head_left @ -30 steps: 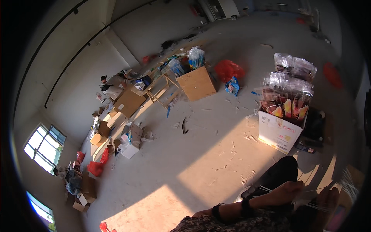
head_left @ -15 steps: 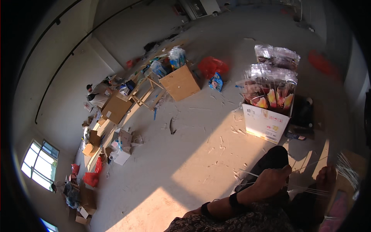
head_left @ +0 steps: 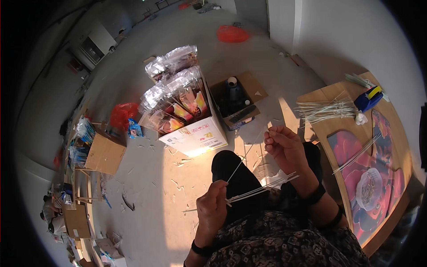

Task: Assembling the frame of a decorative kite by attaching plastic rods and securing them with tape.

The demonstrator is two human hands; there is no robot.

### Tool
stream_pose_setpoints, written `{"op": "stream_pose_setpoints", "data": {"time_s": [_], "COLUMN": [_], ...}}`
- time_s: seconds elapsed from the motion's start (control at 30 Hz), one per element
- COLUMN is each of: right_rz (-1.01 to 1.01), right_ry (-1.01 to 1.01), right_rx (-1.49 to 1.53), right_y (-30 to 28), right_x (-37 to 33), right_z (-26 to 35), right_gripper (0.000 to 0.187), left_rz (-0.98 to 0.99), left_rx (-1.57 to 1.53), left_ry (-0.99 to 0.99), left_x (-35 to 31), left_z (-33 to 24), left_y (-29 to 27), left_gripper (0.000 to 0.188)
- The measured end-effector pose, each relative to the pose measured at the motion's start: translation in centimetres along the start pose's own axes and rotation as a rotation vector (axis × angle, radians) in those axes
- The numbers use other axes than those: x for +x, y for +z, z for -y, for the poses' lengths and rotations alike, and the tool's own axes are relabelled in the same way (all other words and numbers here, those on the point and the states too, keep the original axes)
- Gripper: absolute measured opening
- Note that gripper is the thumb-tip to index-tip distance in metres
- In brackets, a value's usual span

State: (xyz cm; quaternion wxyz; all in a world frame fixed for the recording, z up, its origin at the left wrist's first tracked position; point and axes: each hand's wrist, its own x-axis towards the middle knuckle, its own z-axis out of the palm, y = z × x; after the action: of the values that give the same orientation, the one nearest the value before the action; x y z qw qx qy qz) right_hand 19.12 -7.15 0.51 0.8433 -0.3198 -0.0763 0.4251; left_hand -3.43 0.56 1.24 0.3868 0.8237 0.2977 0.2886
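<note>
Several thin white sticks (head_left: 260, 189) lie across my lap, and my left hand (head_left: 211, 208) is closed round them near one end. One more stick (head_left: 240, 168) slants up from the left fingertips toward my right hand (head_left: 284, 144). That right hand is raised over my knee with thumb and fingers pinched together. Whatever is between its fingertips is too fine to make out. On the wooden table (head_left: 318, 95) to my right lies a heap of similar sticks (head_left: 327, 109). A smaller group of sticks (head_left: 358, 153) rests on a flower-patterned board (head_left: 344, 142).
The table also bears a clear plastic tub (head_left: 369, 189) and a blue-and-yellow tape dispenser (head_left: 368, 99). Ahead stand a white carton (head_left: 198, 135) of packaged goods and an open box (head_left: 255, 86) with dark bottles. Farther left are red bags (head_left: 124, 115), cartons (head_left: 104, 153) and another person (head_left: 52, 213).
The view has swung to the right, bringing the table into full sight. My hands now show clearly in front of me, the right one raised with its fingers pinched.
</note>
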Motion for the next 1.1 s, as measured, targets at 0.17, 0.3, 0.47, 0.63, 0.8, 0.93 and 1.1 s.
{"op": "stream_pose_setpoints", "data": {"time_s": [0.17,0.3,0.47,0.63,0.8,0.93,1.1], "right_rz": [0.012,-0.013,-0.011,0.004,-0.004,-0.008,0.002], "right_ry": [0.005,0.003,-0.011,-0.03,-0.044,-0.023,0.008], "right_rx": [0.043,0.033,0.018,0.004,0.004,0.04,0.088], "right_y": [-0.7,-0.7,-0.8,-0.7,-0.8,-1.1,-2.1], "right_x": [-0.1,-0.2,-0.2,-0.3,-0.4,-0.6,-0.6], "right_z": [-0.3,-0.3,-0.4,-0.3,-0.2,-0.1,0.0], "right_gripper": [0.005,0.004,0.001,0.002,0.004,0.012,0.014], "left_rz": [0.054,0.06,0.066,0.066,0.068,0.067,0.049], "left_rx": [0.036,0.052,0.062,0.052,0.046,0.024,0.002], "left_ry": [-0.011,0.017,0.034,0.028,0.023,0.037,0.075], "left_x": [-0.1,0.1,0.2,0.3,0.3,0.2,0.1], "left_z": [-0.3,-0.5,-0.4,-0.4,-0.5,-0.6,-0.7], "left_y": [0.2,0.3,0.4,0.4,0.6,1.0,1.4], "left_gripper": [0.013,0.012,0.012,0.011,0.01,0.01,0.011]}}
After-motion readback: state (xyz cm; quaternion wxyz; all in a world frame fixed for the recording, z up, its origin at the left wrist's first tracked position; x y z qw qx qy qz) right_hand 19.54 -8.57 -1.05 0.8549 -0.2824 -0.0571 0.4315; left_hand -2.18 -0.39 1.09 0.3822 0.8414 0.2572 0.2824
